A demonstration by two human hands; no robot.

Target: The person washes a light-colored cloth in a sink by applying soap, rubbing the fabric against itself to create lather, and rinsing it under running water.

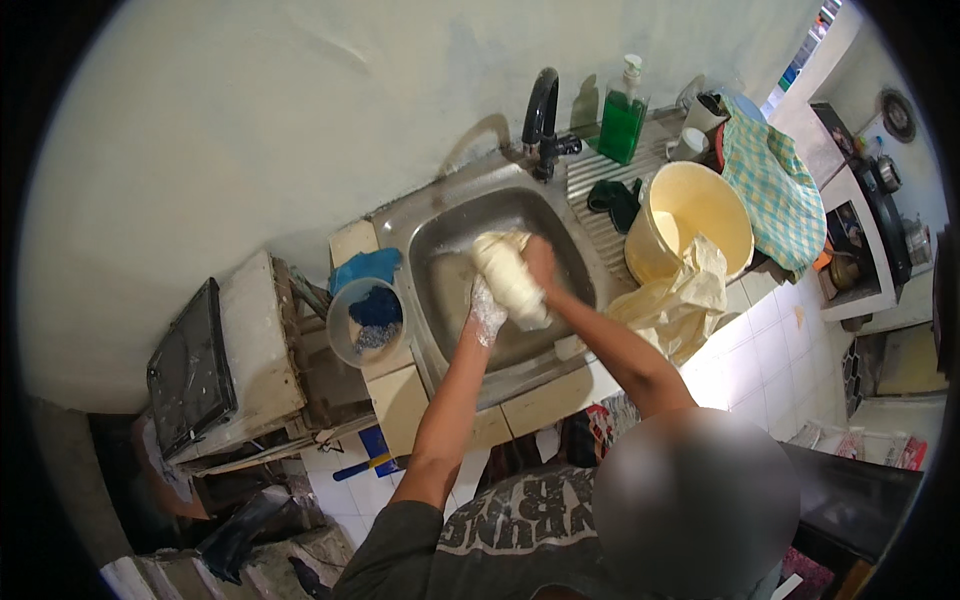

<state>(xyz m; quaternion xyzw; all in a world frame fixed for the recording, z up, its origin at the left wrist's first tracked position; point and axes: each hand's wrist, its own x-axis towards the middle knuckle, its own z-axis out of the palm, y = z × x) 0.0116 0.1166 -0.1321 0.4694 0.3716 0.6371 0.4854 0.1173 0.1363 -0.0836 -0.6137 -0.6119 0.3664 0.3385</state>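
- Wringing or scrubbing a cream-white cloth bundle [510, 280], held above the basin of the steel sink [440, 290], near its middle.
- Left hand [486, 312] gripping the lower end of the bundle from the left, fingers curled around it and coated in white suds.
- Right hand [541, 265] clamped on the upper right side, fingers wrapped over the fabric; fingertips hidden behind the roll, so exact pinch not clear.
- Best kept low over the basin, so drips and foam land inside rather than on the tiled counter [770, 330].
- Better to twist the two ends in opposite directions, with a firm full-palm grip, since soapy cloth probably slips.
- Worth keeping clear of the black tap [541, 115] just behind, and of the ribbed drainboard [600, 225] to the right.
- Yellow bucket [690, 225] standing on the drainboard with a pale cloth [680, 295] draped over its rim, close to the right forearm; elbow to be kept in.
- Green soap dispenser [623, 118] by the wall, within reach behind the bucket.
- Clear plastic tub [370, 322] with a blue rag on the left edge of the sink, easy to knock with a wide left elbow.
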